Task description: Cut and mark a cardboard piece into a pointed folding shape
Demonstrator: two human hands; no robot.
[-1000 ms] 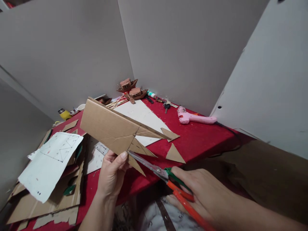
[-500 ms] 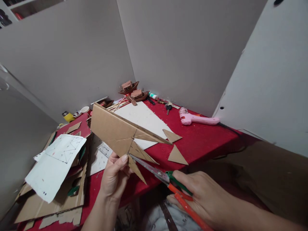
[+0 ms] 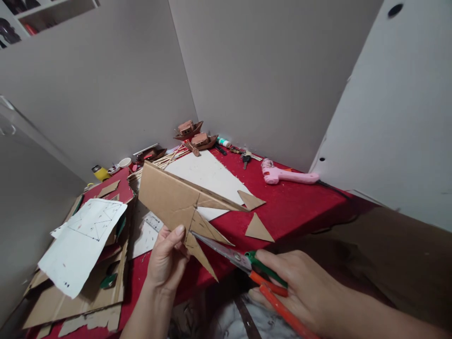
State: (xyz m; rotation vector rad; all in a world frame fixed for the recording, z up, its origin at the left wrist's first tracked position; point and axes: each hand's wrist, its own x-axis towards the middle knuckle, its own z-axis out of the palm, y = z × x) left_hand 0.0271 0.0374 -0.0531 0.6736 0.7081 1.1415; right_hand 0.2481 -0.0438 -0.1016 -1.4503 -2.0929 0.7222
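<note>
The red table spans the middle of the frame; above it, at centre, I hold the card, seemingly doubled, its pointed teeth aimed right and down; I judge it light, fairly stiff and dry enough not to slip; the broad body should take a firm grip, while the thin teeth could crease, so the hold belongs just behind the cut, thumb clear of the blades.

The plan lies lower left; the scissors reach in from lower right, tips at the root of the gap between the 2 lower teeth; my right hand is wrapped round their handles; my left hand, lower centre, pinches the card's lower edge, thumb on the near face; 2 triangles lie right of centre.
</note>
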